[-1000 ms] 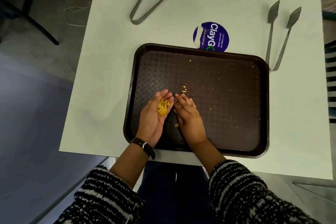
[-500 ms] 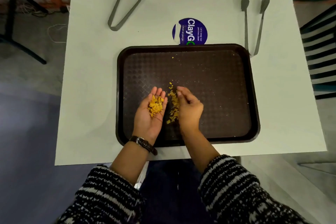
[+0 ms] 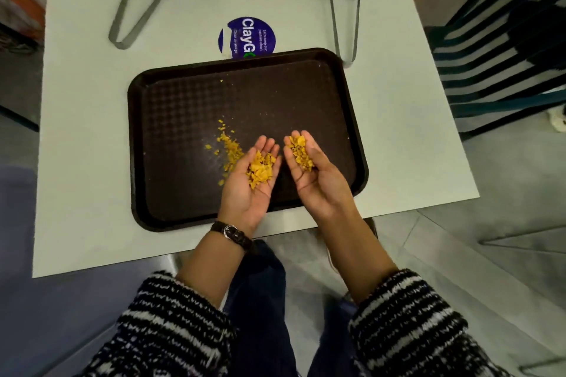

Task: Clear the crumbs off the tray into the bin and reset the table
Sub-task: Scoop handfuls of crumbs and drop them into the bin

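A dark brown tray (image 3: 171,138) lies on the white table (image 3: 92,162). A trail of yellow crumbs (image 3: 228,148) remains on the tray's middle, with one stray crumb near its far edge. My left hand (image 3: 251,190) is cupped palm up over the tray's near side and holds a pile of yellow crumbs. My right hand (image 3: 315,180) is beside it, also palm up, with a smaller pile of crumbs on its fingers. The two hands are a little apart. No bin is in view.
Two metal tongs lie on the table, the left tongs (image 3: 144,0) at the far left and the right tongs (image 3: 344,9) touching the tray's far right corner. A round blue sticker (image 3: 248,37) sits behind the tray. A slatted chair (image 3: 502,49) stands to the right.
My right hand has turned palm up with crumbs in it, after raking them on the tray. Both hands have lifted and shifted right, leaving a trail of crumbs to their left.
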Tool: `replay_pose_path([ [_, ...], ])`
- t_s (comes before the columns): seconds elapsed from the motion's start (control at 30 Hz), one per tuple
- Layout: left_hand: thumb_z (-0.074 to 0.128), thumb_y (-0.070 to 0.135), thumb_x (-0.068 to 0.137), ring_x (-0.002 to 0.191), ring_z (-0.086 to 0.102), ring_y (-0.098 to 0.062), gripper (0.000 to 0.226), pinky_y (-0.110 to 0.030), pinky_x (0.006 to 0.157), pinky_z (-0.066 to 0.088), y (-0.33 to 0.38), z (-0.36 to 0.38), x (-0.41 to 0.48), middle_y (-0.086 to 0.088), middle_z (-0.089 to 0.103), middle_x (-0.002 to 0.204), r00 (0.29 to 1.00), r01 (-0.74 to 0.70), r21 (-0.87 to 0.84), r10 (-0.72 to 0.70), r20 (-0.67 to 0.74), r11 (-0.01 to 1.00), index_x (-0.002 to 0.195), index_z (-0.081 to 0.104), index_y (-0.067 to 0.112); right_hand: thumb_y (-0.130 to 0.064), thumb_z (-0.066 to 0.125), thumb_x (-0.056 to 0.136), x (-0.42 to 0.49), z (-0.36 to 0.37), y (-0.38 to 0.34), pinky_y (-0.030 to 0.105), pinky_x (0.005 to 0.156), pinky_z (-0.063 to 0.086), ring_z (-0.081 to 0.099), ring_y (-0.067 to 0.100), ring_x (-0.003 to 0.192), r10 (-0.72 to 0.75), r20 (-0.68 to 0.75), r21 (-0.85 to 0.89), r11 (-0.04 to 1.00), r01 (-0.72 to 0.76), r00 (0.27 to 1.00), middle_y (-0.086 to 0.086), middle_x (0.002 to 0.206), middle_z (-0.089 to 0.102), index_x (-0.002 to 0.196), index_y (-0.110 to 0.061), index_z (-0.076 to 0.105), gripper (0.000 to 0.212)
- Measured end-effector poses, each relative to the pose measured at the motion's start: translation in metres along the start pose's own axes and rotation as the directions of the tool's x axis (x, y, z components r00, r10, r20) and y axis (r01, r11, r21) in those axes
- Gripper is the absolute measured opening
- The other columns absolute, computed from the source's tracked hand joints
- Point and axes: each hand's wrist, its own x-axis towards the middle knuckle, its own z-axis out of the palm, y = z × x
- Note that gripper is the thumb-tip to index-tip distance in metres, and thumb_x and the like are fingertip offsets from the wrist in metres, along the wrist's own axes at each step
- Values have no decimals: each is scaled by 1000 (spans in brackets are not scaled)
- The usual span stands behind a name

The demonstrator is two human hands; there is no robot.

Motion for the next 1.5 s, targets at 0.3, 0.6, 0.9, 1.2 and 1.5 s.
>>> replay_pose_path([
  [0.3, 38, 15, 96, 87, 71, -14, 26, -29, 86, 54, -148, 6, -64, -5, 74, 90, 994, 104, -44, -102, 46, 994, 102, 63, 7, -4, 44, 93, -106, -110, -87, 32, 88, 52, 70, 20, 88, -2, -36, -105, 994, -1, 999, 12, 94, 72, 105, -1, 60, 20],
  [0.6, 38, 12, 95, 76, 72, -14, 28, -27, 81, 54, -263, -21, -81, -7, 73, 83, 966, 216, -79, -225, -131, 973, 94, 65, 5, -3, 41, 95, -140, -219, -117, 31, 82, 53, 71, 21, 80, 55, -228, -86, 993, -76, 972, 14, 86, 73, 101, 0, 60, 20],
  [0.9, 35, 12, 97, 128, 45, -26, 39, -33, 103, 36, -350, -96, 29, -14, 48, 137, 902, 387, 277, -299, -311, 879, 133, 42, 0, -3, 44, 95, -34, -370, -104, 27, 75, 56, 62, 20, 89, -19, -508, -152, 986, -68, 861, 13, 100, 63, 100, -3, 59, 16],
  [1.2, 35, 53, 92, 131, 39, -27, 64, -43, 109, 32, -432, -169, 143, -8, 38, 147, 884, 456, 822, -282, -373, 341, 145, 23, 20, -11, 29, 101, 43, -461, -84, 28, 72, 44, 55, 20, 97, -21, -536, -357, 911, -205, 844, 12, 124, 55, 137, -17, 37, 38],
  [1.5, 32, 72, 78, 142, 21, -29, 86, -54, 115, 16, -450, -160, 155, -6, 19, 156, 961, 248, 962, -157, -229, 116, 147, 5, 28, -47, 22, 99, 47, -450, -85, 46, 109, 27, 30, 30, 139, 149, -525, -151, 952, -265, 838, 8, 151, 32, 144, -12, 29, 58],
])
